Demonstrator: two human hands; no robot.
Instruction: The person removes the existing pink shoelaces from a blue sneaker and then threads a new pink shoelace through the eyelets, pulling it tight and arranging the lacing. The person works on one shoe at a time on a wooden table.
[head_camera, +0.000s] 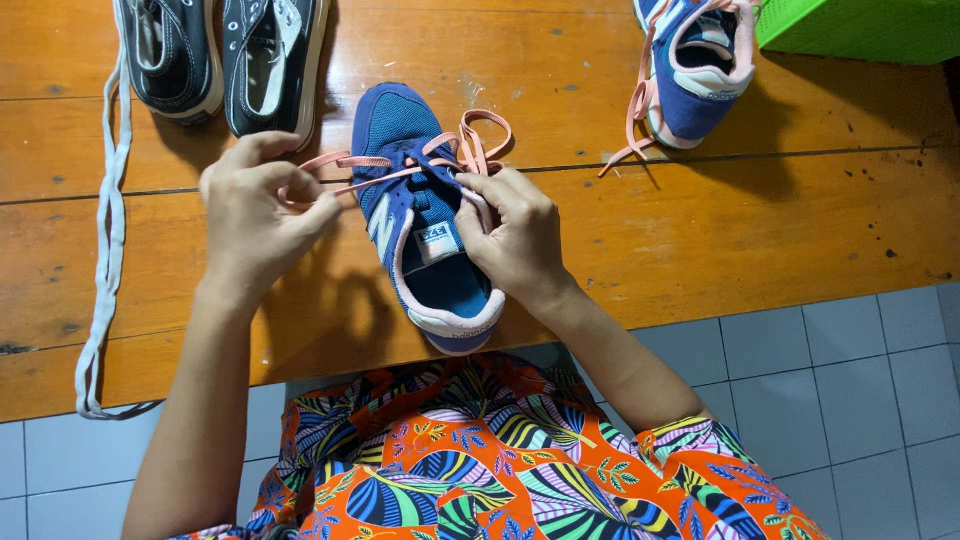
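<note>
A blue sneaker with a pink collar lies on the wooden table, toe pointing away from me. Its pink lace is threaded through the eyelets. My left hand pinches one end of the lace and holds it out to the left of the shoe. My right hand grips the shoe's right side by the eyelets, fingers on the lace there.
The matching blue sneaker with loose pink lace sits at the far right, next to a green basket. Two black sneakers stand at the far left, a long grey lace trailing over the table edge. Below is grey tiled floor.
</note>
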